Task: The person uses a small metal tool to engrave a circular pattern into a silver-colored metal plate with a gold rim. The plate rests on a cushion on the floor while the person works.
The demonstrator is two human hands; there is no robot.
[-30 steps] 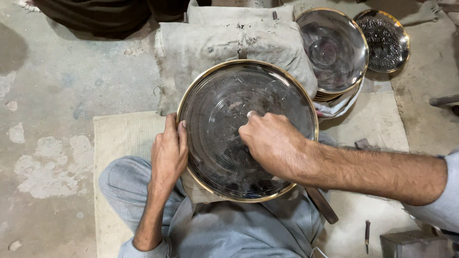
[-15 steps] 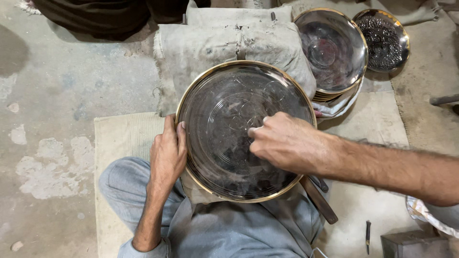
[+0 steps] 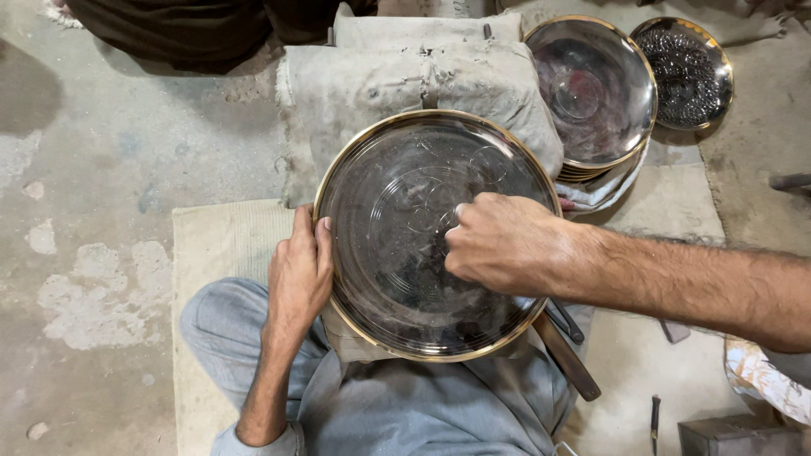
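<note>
While propped across the lap and against a grey padded sack (image 3: 405, 76), large brass-rimmed metal plate (image 3: 389, 211) tilted toward the camera. Left hand (image 3: 300, 270) clasping its left rim, thumb over the edge. Right hand (image 3: 507, 245) clenched near the plate's centre, knuckles up; cannot tell what, if anything, sits inside the fist. By the faint circles on the face, seemingly marking work mid-pass. Further strokes call for a steady rim hold. Stack of 2 or more similar plates (image 3: 591, 84) behind, well apart.
</note>
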